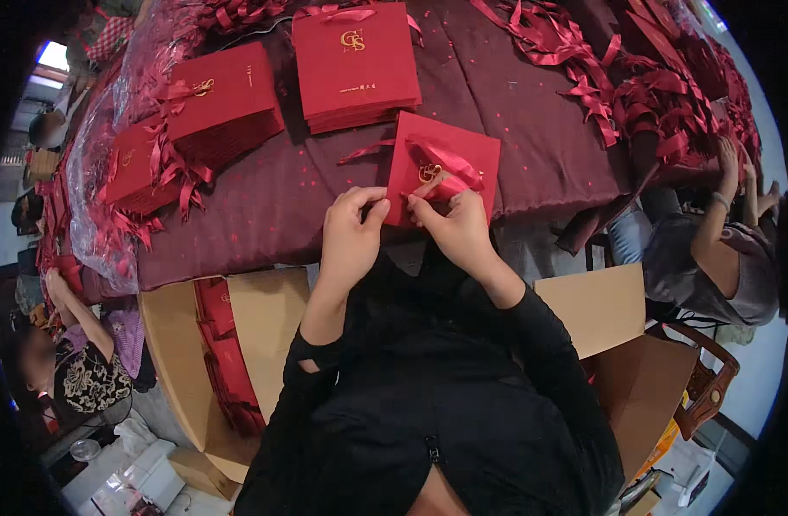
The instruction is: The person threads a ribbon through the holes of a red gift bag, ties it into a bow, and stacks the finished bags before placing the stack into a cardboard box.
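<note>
In front of me, a red paper gift bag (487, 159) with gold lettering lies at the table's near edge. A glossy red ribbon handle (450, 155) loops across its face. My left hand (353, 228) is at the bag's left edge, thumb and forefinger brought together; what lies between them is too small to tell. My right hand (456, 225) rests over the lower part of the bag, its thumb and fingers closed on the ribbon near the lettering. Another ribbon end sticks out left of the bag.
Stacked red gift bags (357, 64) stand behind, with more stacks (226, 95) at left. Loose ribbons (575, 64) lie at right on the dark red tablecloth (497, 95). Open cardboard boxes (269, 331) flank me, the left one containing red bags. People sit at left (89, 370) and right (712, 258).
</note>
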`<state>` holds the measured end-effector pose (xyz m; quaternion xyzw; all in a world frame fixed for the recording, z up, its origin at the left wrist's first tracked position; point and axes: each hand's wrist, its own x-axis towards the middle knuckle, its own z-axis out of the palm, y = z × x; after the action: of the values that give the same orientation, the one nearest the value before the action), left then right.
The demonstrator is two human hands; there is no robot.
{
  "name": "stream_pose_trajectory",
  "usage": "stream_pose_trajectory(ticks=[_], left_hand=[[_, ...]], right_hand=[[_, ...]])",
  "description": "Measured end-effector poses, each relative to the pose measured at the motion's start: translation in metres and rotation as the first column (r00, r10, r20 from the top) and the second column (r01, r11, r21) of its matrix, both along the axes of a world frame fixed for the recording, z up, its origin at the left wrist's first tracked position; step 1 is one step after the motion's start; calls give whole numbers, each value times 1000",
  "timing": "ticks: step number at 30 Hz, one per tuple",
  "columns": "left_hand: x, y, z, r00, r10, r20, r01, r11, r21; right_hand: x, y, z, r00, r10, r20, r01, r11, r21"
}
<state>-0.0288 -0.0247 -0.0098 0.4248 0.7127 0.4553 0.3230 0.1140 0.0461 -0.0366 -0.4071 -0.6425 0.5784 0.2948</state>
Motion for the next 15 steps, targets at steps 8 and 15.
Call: stream_pose_trajectory(ticks=[8, 15], left_hand=[[1, -2, -1, 974, -30, -224, 48, 996, 74], [1, -1, -6, 944, -32, -327, 82, 987, 139]], right_hand=[[-5, 1, 2, 1000, -2, 21, 0, 998, 71], [-11, 16, 24, 988, 107, 116, -121, 986, 118]])
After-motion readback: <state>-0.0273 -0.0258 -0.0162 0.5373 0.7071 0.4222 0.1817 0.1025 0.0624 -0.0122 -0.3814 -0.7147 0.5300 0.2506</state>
